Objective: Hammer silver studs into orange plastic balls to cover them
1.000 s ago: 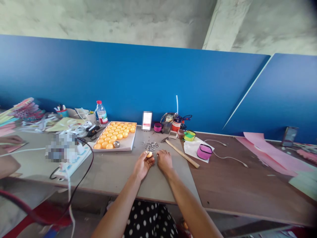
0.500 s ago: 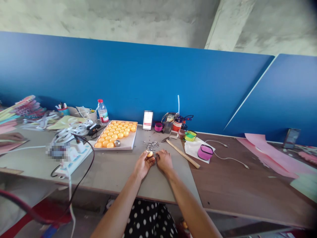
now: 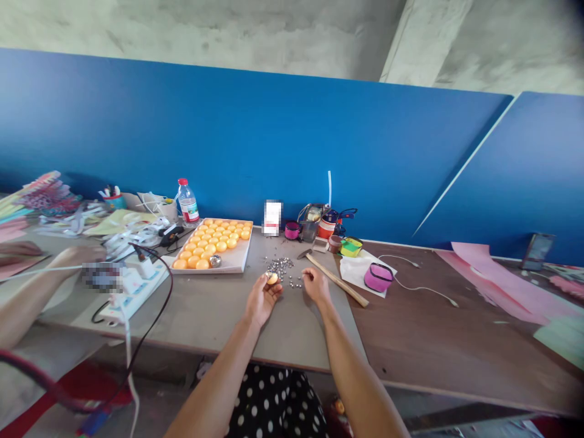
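My left hand (image 3: pixel 263 299) holds an orange ball (image 3: pixel 272 278) in its fingers, palm turned partly up. Dark or shiny bits show on the ball's upper side. To the right, just above the table, my right hand (image 3: pixel 316 286) has thumb and fingers pinched together; whatever is between them is too small to make out. A loose heap of small silver metal pieces (image 3: pixel 279 265) lies beyond the hands, and several stray pieces (image 3: pixel 295 285) lie between them. At the left, a white tray (image 3: pixel 237 261) bears rows of orange balls (image 3: pixel 210 248) and one silver-covered ball (image 3: pixel 215 261).
A hammer (image 3: pixel 340 281) lies right of my right hand. Behind it are a pink-purple pouch-like item (image 3: pixel 378 277) on white paper and small containers. A power strip (image 3: pixel 137 295) with cables sits left, near a co-worker's arm (image 3: pixel 36 292). A bottle (image 3: pixel 187 204) stands behind the tray.
My right hand has moved right, away from my left hand, and stray metal pieces now show between them. A co-worker's arm has reached in at the left.
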The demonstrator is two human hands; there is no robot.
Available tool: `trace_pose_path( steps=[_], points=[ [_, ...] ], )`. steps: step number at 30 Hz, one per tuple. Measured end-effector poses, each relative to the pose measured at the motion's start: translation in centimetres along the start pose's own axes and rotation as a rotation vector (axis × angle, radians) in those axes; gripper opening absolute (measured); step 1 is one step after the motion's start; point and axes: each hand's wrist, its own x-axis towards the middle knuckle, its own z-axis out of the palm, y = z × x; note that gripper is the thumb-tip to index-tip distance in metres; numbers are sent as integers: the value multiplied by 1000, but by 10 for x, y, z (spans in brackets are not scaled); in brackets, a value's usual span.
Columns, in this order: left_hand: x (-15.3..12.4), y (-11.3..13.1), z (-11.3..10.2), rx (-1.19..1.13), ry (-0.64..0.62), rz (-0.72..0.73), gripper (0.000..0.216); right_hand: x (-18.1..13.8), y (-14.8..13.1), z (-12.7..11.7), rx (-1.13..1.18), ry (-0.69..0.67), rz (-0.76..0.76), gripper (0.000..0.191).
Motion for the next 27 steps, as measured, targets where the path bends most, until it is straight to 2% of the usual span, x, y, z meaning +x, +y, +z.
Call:
trace_pose_path(
  steps=[5, 10, 14, 17, 20, 23, 27],
  points=[
    [1, 2, 0, -21, 4, 43, 18, -4, -7, -5, -173, -178, -27, 20],
    [1, 2, 1, -16, 18, 25, 17, -7, -14, -9, -286, -254, -70, 19],
    [0, 1, 2, 7, 10, 1, 17, -5, -10, -9, -225, -253, -67, 14],
    [0, 2, 2, 11, 6, -9, 17, -1, -7, -7, -19, -160, -38, 10],
    [-1, 2, 3, 20, 11, -3, 17, 2, -9, -3, 334, -99, -1, 6],
    [-2, 1, 4, 40, 5, -3, 19, 1, -17, 3, 658, -136, 39, 10],
    [-3, 0, 5, 72, -40, 24, 21, -7, -30, 10, 918, -234, 115, 16]
  ],
)
